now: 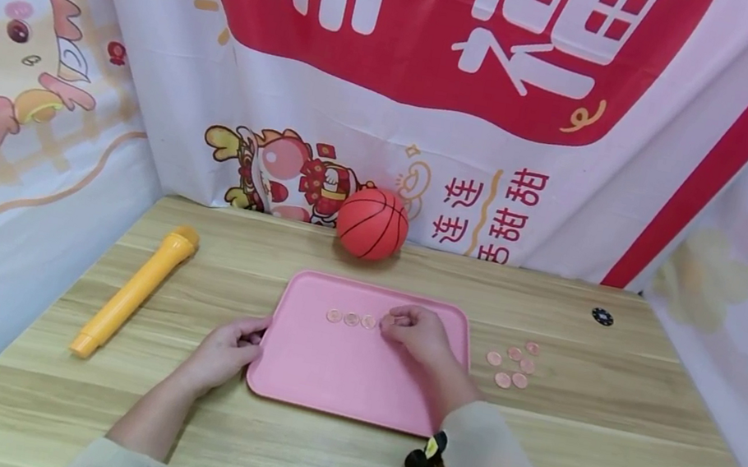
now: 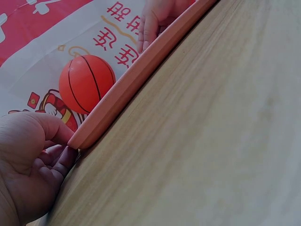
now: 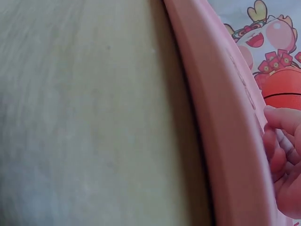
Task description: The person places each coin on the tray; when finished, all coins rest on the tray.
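Note:
A pink tray point(image 1: 347, 383) lies on the wooden table. Three copper-coloured coins point(image 1: 351, 319) form a row across its upper middle. At the row's right end my right hand point(image 1: 418, 333) holds its thumb and fingertips together, low over the tray; the edge of another coin seems to show there, mostly hidden by the fingers. My left hand point(image 1: 227, 350) grips the tray's left edge. In the left wrist view the left thumb point(image 2: 59, 132) is on the rim, with curled fingers beneath it. The right wrist view shows the right fingers point(image 3: 282, 117) beyond the tray wall.
Several loose coins point(image 1: 522, 365) lie right of the tray. A black-and-white poker chip point(image 1: 603, 316) is farther back. A small basketball point(image 1: 372, 223) sits behind the tray against the printed curtain point(image 1: 322, 99). A yellow toy microphone point(image 1: 138, 292) lies on the left.

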Tool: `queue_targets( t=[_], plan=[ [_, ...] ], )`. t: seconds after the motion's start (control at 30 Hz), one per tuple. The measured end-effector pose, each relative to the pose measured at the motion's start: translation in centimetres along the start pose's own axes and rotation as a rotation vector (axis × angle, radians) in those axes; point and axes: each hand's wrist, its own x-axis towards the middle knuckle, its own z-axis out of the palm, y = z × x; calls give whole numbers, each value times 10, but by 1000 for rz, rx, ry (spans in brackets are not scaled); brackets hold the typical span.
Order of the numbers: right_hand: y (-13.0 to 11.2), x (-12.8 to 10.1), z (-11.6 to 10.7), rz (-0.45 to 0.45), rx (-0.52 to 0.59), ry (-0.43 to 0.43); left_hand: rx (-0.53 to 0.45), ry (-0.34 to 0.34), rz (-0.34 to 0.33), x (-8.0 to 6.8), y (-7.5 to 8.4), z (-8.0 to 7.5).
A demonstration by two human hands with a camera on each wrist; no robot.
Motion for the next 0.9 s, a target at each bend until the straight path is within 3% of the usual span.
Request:
queue_targets(
  t=[0.17,0.33,0.6,0.9],
  plan=[
    [0,0,3,-43,-116,7,6,3,-4,0,1,0],
    [-2,0,3,-25,-198,16,-7,2,-1,0,0,0],
    [-2,0,3,-37,-239,19,-20,21,103,-2,-3,0],
    [-1,0,3,-32,-235,20,-6,4,0,-1,1,0]
  ],
)
